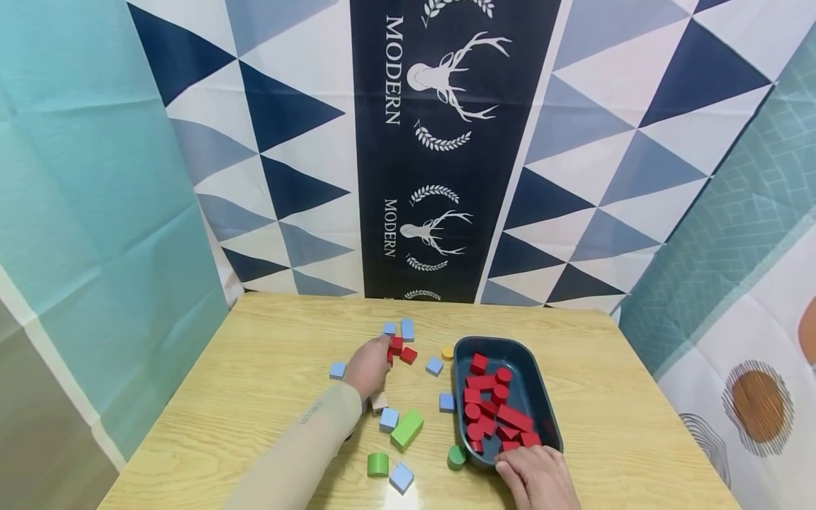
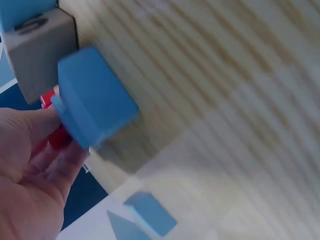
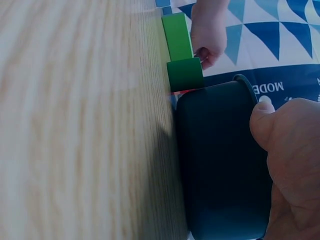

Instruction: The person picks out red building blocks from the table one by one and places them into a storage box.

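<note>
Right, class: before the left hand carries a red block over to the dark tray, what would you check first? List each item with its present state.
1. Left hand has a red block in its fingers: ok; the wrist view shows red against them.
2. Grip is firm: cannot tell; the blue block covers most of it.
3. Right hand steadies the dark tray: ok; thumb on its near rim.
4. Tray has room: ok; bare floor at its far end.
5. Only red pieces in the tray: ok.
6. More red blocks lie outside: ok; near the left hand.
</note>
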The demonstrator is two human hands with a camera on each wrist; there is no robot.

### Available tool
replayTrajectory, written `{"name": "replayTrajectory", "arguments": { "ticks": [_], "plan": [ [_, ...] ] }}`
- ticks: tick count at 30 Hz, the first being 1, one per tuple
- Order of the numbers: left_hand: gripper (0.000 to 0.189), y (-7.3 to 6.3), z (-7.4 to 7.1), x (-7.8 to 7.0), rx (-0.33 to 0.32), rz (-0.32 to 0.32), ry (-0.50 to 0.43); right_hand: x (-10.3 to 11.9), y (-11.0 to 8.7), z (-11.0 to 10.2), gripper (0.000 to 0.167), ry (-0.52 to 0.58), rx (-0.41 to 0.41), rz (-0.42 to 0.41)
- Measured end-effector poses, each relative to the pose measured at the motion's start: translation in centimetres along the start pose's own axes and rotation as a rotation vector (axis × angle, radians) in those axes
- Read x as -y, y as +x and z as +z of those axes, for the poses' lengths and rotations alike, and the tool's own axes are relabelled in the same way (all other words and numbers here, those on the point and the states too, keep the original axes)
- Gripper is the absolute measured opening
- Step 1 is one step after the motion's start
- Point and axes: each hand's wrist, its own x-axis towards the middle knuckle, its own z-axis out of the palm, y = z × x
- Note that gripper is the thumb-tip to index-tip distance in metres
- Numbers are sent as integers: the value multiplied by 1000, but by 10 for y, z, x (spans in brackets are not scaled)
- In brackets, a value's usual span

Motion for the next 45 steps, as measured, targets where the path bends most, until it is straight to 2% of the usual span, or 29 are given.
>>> {"name": "replayTrajectory", "arguments": {
  "ticks": [4, 7, 10, 14, 16, 20, 25, 28, 31, 34, 39, 45],
  "plan": [
    [28, 3, -8, 5, 14, 42, 26, 0, 0, -1, 16, -4, 4, -4],
    [27, 9, -18, -1, 3, 53, -11, -1, 0, -1, 16, 0, -2, -10],
    [26, 16, -32, -20, -13, 81, -68, -2, 0, -1, 17, 4, -19, -21],
    [24, 19, -39, -60, -24, 164, -103, -4, 0, 0, 17, 5, -41, -28],
    [24, 18, -37, -79, -21, 207, -79, -3, -1, 1, 17, 5, -47, -32],
    [36, 17, -26, -112, 11, 262, 52, -2, -1, 3, 17, -5, -64, -46],
    [38, 16, -3, -133, 34, 293, 222, -2, -1, 4, 17, -10, -64, -37],
    [27, 17, 11, -138, 15, 286, 328, -2, -2, 5, 18, -7, -71, -35],
    [16, 18, 22, -141, -12, 252, 418, -2, -2, 6, 19, -8, -109, -57],
    [13, 19, 32, -144, -44, 206, 464, -4, -3, 9, 22, -11, -160, -84],
    [12, 19, 44, -151, -52, 113, 483, -5, -3, 12, 25, -18, -205, -111],
    [14, 21, 47, -155, 4, 50, 453, -7, -3, 14, 26, -30, -235, -133]
  ]
}}
